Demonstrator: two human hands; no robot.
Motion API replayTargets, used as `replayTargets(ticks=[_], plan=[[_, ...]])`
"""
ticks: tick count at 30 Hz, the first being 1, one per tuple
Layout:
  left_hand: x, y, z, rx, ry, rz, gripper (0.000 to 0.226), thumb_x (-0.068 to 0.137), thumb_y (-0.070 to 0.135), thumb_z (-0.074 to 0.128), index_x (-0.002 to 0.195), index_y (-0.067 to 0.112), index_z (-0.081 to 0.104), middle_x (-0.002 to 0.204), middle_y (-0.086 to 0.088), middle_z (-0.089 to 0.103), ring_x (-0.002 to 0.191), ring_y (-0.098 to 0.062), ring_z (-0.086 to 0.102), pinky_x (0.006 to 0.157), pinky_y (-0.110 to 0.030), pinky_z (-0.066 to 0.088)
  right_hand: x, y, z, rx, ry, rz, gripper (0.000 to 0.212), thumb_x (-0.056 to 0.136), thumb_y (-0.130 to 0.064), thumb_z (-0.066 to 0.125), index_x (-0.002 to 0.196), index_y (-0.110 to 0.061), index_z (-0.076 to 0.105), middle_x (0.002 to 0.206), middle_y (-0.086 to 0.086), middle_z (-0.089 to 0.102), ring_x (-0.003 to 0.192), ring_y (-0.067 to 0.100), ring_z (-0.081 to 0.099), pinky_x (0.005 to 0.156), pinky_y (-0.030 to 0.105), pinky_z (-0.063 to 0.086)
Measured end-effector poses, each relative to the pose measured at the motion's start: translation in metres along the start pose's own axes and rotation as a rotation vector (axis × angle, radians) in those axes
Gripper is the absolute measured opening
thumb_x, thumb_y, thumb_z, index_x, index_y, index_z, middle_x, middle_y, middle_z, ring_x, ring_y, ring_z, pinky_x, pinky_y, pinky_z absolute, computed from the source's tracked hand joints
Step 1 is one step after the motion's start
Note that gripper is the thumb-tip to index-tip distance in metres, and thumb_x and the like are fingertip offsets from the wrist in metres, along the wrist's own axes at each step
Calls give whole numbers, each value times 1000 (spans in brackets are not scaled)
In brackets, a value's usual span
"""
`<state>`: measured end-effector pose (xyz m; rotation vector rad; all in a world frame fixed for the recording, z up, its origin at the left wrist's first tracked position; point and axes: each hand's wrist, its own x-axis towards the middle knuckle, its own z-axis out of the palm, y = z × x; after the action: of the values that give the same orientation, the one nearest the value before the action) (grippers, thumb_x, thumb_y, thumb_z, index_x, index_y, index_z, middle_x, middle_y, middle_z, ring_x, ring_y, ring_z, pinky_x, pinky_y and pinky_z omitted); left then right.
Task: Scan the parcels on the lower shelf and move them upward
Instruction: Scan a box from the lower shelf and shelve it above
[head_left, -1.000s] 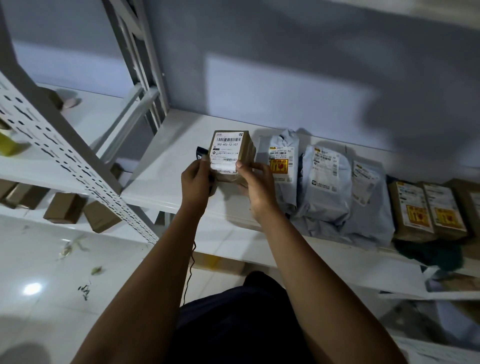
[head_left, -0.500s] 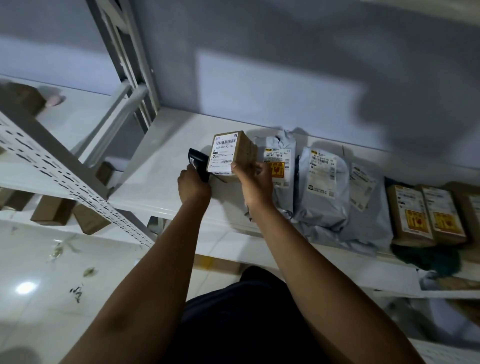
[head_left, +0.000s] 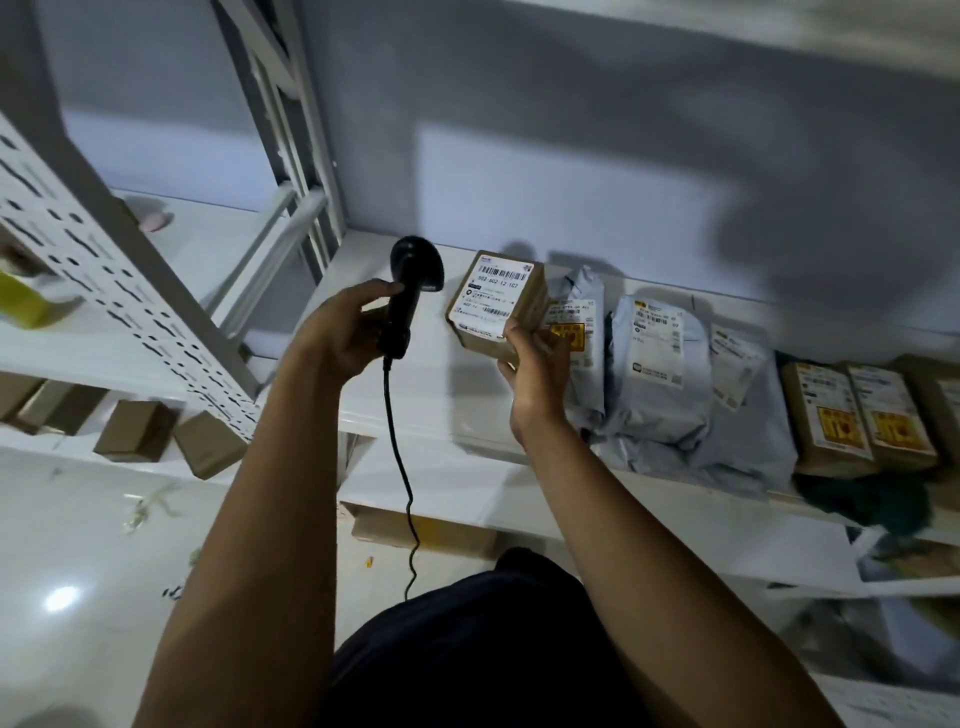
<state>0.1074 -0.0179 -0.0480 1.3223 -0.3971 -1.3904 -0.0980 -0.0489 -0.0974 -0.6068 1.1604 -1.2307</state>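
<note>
One box in hand, more waiting below

Your left hand (head_left: 343, 332) grips the scanner (head_left: 410, 291); your right hand (head_left: 535, 374) clasps the labelled box (head_left: 493, 306), while several parcels (head_left: 660, 379) already line the shelf (head_left: 395, 395).

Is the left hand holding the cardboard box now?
No. The left hand grips the black barcode scanner, while the right hand alone holds the cardboard box.

Qty: 1 handheld scanner (head_left: 410, 291); 1 held box (head_left: 498, 306); approx. 3 grey poly mailers (head_left: 660, 379); 3 brown boxes (head_left: 862, 415) at shelf right; 2 hands.
</note>
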Motion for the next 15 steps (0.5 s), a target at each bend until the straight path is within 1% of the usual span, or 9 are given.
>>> replayTargets(ticks=[2,3,5,6,8,10,12,13,15], plan=[[-12,8,-3,-20,-94,10,27,91,18,65,67,13,74,73,-10,55,59,-25,51,57,-34,40,-10,3,3,2,8,-8,33,88,-9,74,110,-15,50,113,7,68,101,18,67,79,31,56],[-19,11,-2,-14,-124,15,24,91,20,66,69,13,75,78,-12,57,61,-25,52,58,-34,40,-17,4,4,4,9,-7,33,88,-8,74,110,-14,50,112,6,67,98,17,67,77,29,55],[-30,17,-1,-37,-171,15,13,90,20,66,86,9,72,87,-13,60,65,-24,56,58,-31,42,-26,6,5,19,1,-10,31,88,-9,74,108,-15,50,111,4,68,97,15,68,78,30,55],[-35,20,1,-61,-200,8,13,91,19,65,96,7,68,89,-12,64,67,-22,59,57,-29,44,-30,7,4,31,-7,-17,28,89,-9,74,105,-15,52,107,2,71,95,13,69,81,32,55],[-43,24,5,-100,-261,2,21,92,18,63,109,6,63,94,-11,70,71,-18,64,56,-27,48,-38,6,4,61,-30,-38,19,91,-4,70,94,-17,57,85,-10,77,81,5,72,82,36,56],[-53,26,6,-105,-278,0,24,92,18,63,114,7,61,97,-12,71,73,-17,66,57,-26,50,-45,7,4,84,-24,-49,20,91,0,68,87,-18,60,70,-15,74,70,1,71,85,41,55],[-59,26,4,-99,-264,0,26,92,18,64,115,7,60,99,-14,69,71,-19,64,58,-27,48,-51,8,4,99,0,-36,15,90,-1,70,89,-14,62,74,-12,74,73,4,70,91,46,54],[-61,26,2,-93,-258,4,27,92,19,65,116,7,60,102,-15,66,70,-20,62,59,-29,46,-54,9,5,110,12,-22,14,89,-3,71,96,-10,61,84,-9,74,79,7,70,94,48,54],[-64,26,-3,-119,-274,0,34,91,19,67,120,6,56,107,-17,63,70,-22,62,59,-29,46,-60,11,9,114,41,7,33,88,-9,75,114,-6,55,102,-1,69,92,13,69,98,49,54]])
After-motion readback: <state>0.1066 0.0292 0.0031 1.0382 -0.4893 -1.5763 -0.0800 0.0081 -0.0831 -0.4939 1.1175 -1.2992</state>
